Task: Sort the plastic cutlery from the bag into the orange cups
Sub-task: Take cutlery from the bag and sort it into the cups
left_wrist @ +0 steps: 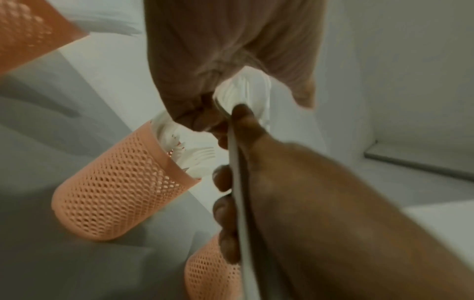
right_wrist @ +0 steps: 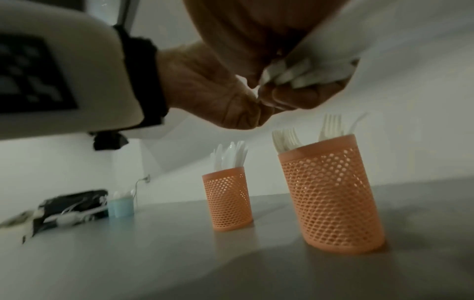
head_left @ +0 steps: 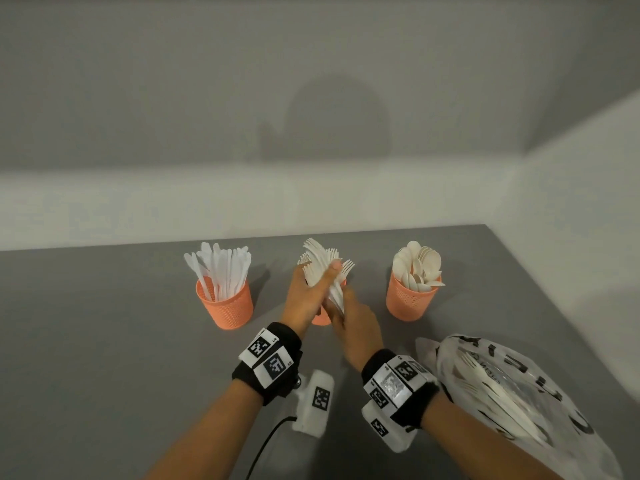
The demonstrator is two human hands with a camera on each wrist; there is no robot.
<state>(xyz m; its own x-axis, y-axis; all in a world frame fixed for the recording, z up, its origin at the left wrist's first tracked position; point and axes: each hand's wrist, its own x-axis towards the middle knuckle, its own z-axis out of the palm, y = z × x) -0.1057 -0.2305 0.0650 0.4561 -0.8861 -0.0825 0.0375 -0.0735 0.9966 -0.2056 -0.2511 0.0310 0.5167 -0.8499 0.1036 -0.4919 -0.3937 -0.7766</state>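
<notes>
Fingers (head_left: 335, 265) of both hands clasp forks (head_left: 320, 268) above three cups (head_left: 227, 306).

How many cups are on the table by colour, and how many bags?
Orange cups: 3, one with knives, one with forks, one with spoons
Blue cup: 1, seen only in the right wrist view
Plastic bag: 1
Total: 5

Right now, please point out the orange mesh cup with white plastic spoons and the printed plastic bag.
orange mesh cup with spoons (head_left: 410, 301), head view, front wall.
printed plastic bag (head_left: 540, 407), head view, upper side.
</notes>
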